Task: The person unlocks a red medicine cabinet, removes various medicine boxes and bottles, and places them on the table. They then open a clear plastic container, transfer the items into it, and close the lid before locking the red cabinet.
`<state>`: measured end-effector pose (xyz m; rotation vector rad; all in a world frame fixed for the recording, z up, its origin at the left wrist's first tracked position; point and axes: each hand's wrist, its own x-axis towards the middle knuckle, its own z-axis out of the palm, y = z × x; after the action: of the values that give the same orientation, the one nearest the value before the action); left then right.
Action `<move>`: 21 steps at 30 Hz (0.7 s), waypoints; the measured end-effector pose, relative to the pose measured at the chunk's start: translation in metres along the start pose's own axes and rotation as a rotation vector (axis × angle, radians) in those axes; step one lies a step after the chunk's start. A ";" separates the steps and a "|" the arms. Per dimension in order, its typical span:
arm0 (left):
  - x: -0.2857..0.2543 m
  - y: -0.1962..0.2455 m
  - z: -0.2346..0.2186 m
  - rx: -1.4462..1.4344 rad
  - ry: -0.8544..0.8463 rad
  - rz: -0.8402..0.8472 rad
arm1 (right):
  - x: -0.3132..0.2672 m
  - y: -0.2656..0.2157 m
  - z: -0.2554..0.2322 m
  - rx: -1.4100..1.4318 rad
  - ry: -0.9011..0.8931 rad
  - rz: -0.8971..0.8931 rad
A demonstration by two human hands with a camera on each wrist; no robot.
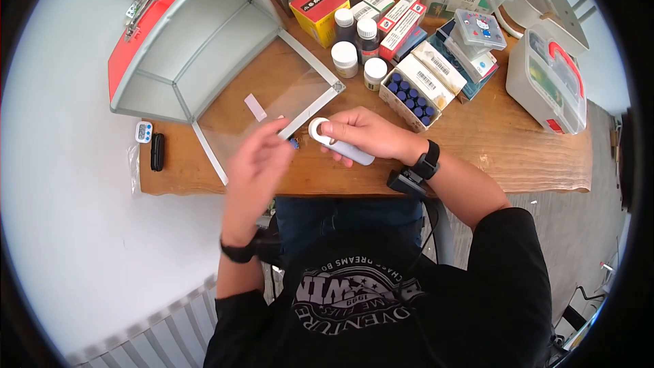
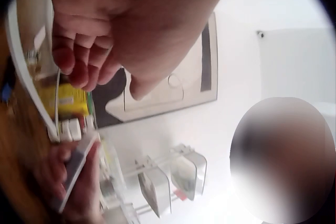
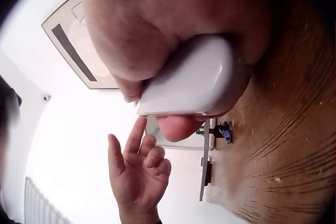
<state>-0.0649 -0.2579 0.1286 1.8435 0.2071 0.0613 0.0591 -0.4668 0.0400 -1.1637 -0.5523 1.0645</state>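
Nearby, from the white device [image 1: 355, 152] in the head view, with twelve o'clock at the top: red case [image 1: 158, 35] open at ten, clear panel [image 1: 228, 112] with metal frame reaching out over the table [image 1: 477, 153], rail between device and case. Pink strip [image 1: 255, 107] within the frame, also toward ten. Timer [image 1: 144, 131] and black pouch [image 1: 157, 152] at nine. Small blue item [image 1: 294, 143] closer, also at nine, partly hidden by the rail.

Yellow box [image 1: 320, 13] just short of twelve; bottles [image 1: 345, 60] grouped from twelve to one. Vial box [image 1: 411, 101] at two, blue caps upward, near the right hand [image 1: 368, 134]. Plastic box [image 1: 547, 82] with red handle well apart, between two and three.

In the left wrist view only: shelf baskets [image 2: 157, 188] on the wall. In the right wrist view: smooth rounded end of the device up close, one fingertip against its edge; left hand [image 1: 255, 167] beyond, palm showing. Blurred from the head.

Device in the right hand's grip, fingers curled round the body, thumb on top near the ring-shaped end. Ring end out past the thumb toward ten, plain end out past the fingers toward four. Left hand apart from the device, fingers loosely bent, holding nothing.
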 end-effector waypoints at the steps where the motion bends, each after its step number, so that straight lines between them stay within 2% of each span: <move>1: 0.009 -0.003 0.015 -0.022 -0.076 -0.014 | 0.000 0.003 0.000 0.012 0.001 -0.016; 4: 0.036 -0.027 0.035 0.122 -0.011 0.033 | -0.002 -0.003 -0.001 0.090 0.028 0.038; 6: 0.049 -0.033 0.025 0.125 0.021 0.047 | 0.001 0.000 -0.006 0.081 0.009 0.008; 9: 0.062 -0.024 0.003 0.066 0.165 -0.050 | 0.003 0.001 -0.005 0.074 -0.005 -0.007; 13: 0.074 -0.025 -0.013 0.071 0.202 0.024 | 0.002 -0.004 -0.005 0.067 0.020 0.034; 21: 0.078 -0.025 -0.015 -0.016 0.199 -0.021 | 0.003 -0.002 -0.006 0.104 0.042 0.056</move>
<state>0.0071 -0.2233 0.1038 1.8191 0.3638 0.2316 0.0666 -0.4670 0.0392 -1.1129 -0.4284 1.1017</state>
